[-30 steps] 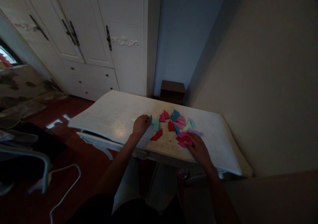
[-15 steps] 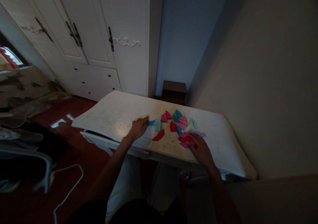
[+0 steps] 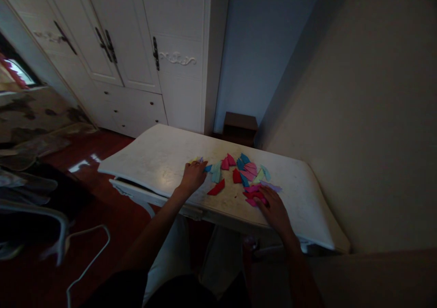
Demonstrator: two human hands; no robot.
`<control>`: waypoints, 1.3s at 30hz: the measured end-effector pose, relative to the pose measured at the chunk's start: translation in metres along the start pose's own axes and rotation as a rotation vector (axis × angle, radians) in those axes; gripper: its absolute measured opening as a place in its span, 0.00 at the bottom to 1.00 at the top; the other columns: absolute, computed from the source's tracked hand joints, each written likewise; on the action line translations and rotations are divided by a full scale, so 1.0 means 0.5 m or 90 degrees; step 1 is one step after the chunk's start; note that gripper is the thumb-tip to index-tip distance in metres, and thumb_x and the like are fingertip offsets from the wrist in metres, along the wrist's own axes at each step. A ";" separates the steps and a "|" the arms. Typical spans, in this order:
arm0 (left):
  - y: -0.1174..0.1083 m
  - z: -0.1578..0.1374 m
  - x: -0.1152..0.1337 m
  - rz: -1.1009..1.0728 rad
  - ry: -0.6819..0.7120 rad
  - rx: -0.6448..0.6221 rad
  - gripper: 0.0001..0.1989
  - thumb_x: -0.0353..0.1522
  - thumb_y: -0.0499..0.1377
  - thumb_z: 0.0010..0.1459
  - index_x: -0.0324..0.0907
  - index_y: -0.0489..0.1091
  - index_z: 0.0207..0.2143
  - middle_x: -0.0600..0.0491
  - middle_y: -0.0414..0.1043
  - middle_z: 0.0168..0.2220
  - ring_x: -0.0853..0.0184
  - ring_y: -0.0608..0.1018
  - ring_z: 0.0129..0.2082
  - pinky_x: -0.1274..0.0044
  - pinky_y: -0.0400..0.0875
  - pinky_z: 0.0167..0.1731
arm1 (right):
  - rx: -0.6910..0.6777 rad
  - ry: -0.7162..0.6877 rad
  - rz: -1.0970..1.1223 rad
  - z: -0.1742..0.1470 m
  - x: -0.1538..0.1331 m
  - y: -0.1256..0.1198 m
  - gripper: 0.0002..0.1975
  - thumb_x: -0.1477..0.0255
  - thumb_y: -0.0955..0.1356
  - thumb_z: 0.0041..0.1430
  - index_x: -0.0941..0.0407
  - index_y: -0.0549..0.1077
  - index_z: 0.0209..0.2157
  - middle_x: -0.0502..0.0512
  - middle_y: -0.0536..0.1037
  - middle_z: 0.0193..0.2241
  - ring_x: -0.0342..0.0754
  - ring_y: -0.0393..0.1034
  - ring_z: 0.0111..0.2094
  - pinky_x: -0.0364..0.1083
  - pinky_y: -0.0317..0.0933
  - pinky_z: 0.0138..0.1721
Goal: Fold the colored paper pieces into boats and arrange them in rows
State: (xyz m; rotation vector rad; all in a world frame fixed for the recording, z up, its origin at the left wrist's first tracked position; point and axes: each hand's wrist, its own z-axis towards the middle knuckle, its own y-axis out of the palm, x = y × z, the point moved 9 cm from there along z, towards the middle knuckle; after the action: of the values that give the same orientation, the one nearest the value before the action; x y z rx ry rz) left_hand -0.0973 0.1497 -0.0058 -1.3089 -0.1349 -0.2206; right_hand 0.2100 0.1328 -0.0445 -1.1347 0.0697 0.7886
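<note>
Several small colored folded pieces that look like paper lie on a white table [image 3: 160,148]. My left hand [image 3: 194,176] rests on the table, palm down and open, its fingers stretched over a yellow piece [image 3: 195,160]. By its fingertips are a blue piece [image 3: 208,168] and a pale green piece [image 3: 216,172]. A red piece [image 3: 216,188] lies nearer the front edge. My right hand [image 3: 275,207] is open, with thumb and fingers spread over magenta and red pieces [image 3: 252,195]. Beyond it are a lavender piece [image 3: 272,186], pink pieces [image 3: 249,171] and teal pieces [image 3: 243,160].
Behind the table stands a white wardrobe [image 3: 180,89] with dark handles. A low brown cabinet [image 3: 240,122] sits at the back by the wall [image 3: 358,116]. At the left, a metal frame [image 3: 61,226] and a white cable [image 3: 89,262] are above or on the red floor [image 3: 92,198].
My left hand has shifted slightly right, and more of the yellow piece and a purplish bit show past its fingers. My right hand stays over the magenta and red pieces. The view has tilted slightly.
</note>
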 end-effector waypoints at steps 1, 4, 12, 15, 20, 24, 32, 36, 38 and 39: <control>0.001 0.003 0.000 -0.001 -0.006 -0.004 0.19 0.28 0.55 0.58 0.41 0.67 0.53 0.42 0.75 0.47 0.55 0.74 0.49 0.65 0.66 0.48 | 0.008 0.002 0.001 -0.001 0.001 -0.002 0.28 0.52 0.62 0.62 0.57 0.72 0.53 0.64 0.72 0.54 0.59 0.62 0.58 0.64 0.54 0.59; 0.004 0.010 0.002 -0.021 -0.017 -0.013 0.16 0.29 0.56 0.59 0.42 0.70 0.50 0.45 0.77 0.43 0.57 0.77 0.45 0.70 0.69 0.44 | 0.026 0.017 0.002 -0.003 0.006 -0.007 0.27 0.52 0.62 0.62 0.56 0.72 0.53 0.64 0.71 0.55 0.59 0.62 0.58 0.64 0.55 0.58; -0.011 0.038 0.012 -0.043 -0.050 0.046 0.17 0.29 0.54 0.59 0.39 0.71 0.51 0.43 0.76 0.47 0.56 0.75 0.47 0.68 0.69 0.47 | 0.021 0.028 0.005 -0.004 0.007 -0.010 0.25 0.54 0.63 0.62 0.56 0.73 0.52 0.64 0.70 0.55 0.59 0.61 0.58 0.63 0.54 0.59; 0.012 0.061 0.040 -0.077 0.052 -0.003 0.21 0.24 0.53 0.57 0.43 0.71 0.52 0.46 0.76 0.48 0.60 0.74 0.50 0.69 0.67 0.50 | 0.019 0.024 0.003 -0.004 0.006 -0.010 0.24 0.55 0.63 0.62 0.55 0.73 0.51 0.63 0.71 0.54 0.58 0.62 0.58 0.63 0.55 0.59; 0.049 0.076 0.046 -0.076 0.147 -0.067 0.22 0.24 0.54 0.57 0.44 0.69 0.54 0.46 0.73 0.52 0.60 0.74 0.53 0.68 0.65 0.52 | 0.012 0.026 0.003 -0.004 0.005 -0.011 0.23 0.56 0.63 0.63 0.56 0.74 0.50 0.64 0.71 0.54 0.58 0.61 0.58 0.62 0.55 0.59; 0.040 0.071 0.008 -0.059 0.115 -0.049 0.18 0.27 0.54 0.60 0.42 0.71 0.52 0.43 0.73 0.52 0.58 0.72 0.55 0.65 0.64 0.54 | 0.006 0.024 0.009 -0.003 0.006 -0.010 0.22 0.55 0.63 0.62 0.56 0.75 0.46 0.64 0.70 0.55 0.59 0.61 0.58 0.63 0.54 0.59; 0.017 0.035 -0.049 -0.047 0.080 -0.038 0.17 0.27 0.55 0.59 0.46 0.73 0.49 0.46 0.72 0.54 0.60 0.70 0.58 0.65 0.61 0.57 | 0.022 0.007 0.055 0.001 -0.003 -0.019 0.21 0.53 0.64 0.60 0.55 0.75 0.41 0.63 0.70 0.56 0.59 0.59 0.59 0.65 0.48 0.61; 0.010 0.018 -0.050 -0.076 0.100 -0.030 0.18 0.25 0.54 0.58 0.46 0.73 0.49 0.48 0.74 0.52 0.61 0.70 0.57 0.66 0.62 0.57 | 0.020 0.002 0.079 0.005 -0.003 -0.024 0.20 0.53 0.64 0.60 0.55 0.75 0.41 0.63 0.68 0.57 0.59 0.58 0.60 0.65 0.47 0.61; 0.011 0.010 -0.046 -0.095 0.120 -0.030 0.18 0.26 0.53 0.59 0.46 0.73 0.49 0.49 0.74 0.51 0.62 0.70 0.58 0.66 0.62 0.57 | 0.027 0.004 0.080 0.007 -0.003 -0.027 0.19 0.54 0.64 0.62 0.55 0.75 0.41 0.63 0.68 0.57 0.58 0.58 0.60 0.65 0.48 0.61; 0.011 0.006 -0.043 -0.104 0.130 -0.028 0.17 0.27 0.53 0.60 0.46 0.73 0.48 0.49 0.75 0.50 0.61 0.70 0.58 0.65 0.62 0.57 | 0.037 0.007 0.074 0.009 -0.007 -0.029 0.19 0.55 0.63 0.62 0.55 0.74 0.42 0.63 0.68 0.57 0.58 0.58 0.60 0.65 0.48 0.61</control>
State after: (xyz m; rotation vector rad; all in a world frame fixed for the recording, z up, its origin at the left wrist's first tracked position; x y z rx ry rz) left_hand -0.1167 0.1558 -0.0151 -1.3123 -0.0633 -0.4981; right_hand 0.2146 0.1319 -0.0299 -1.0870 0.1675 0.8782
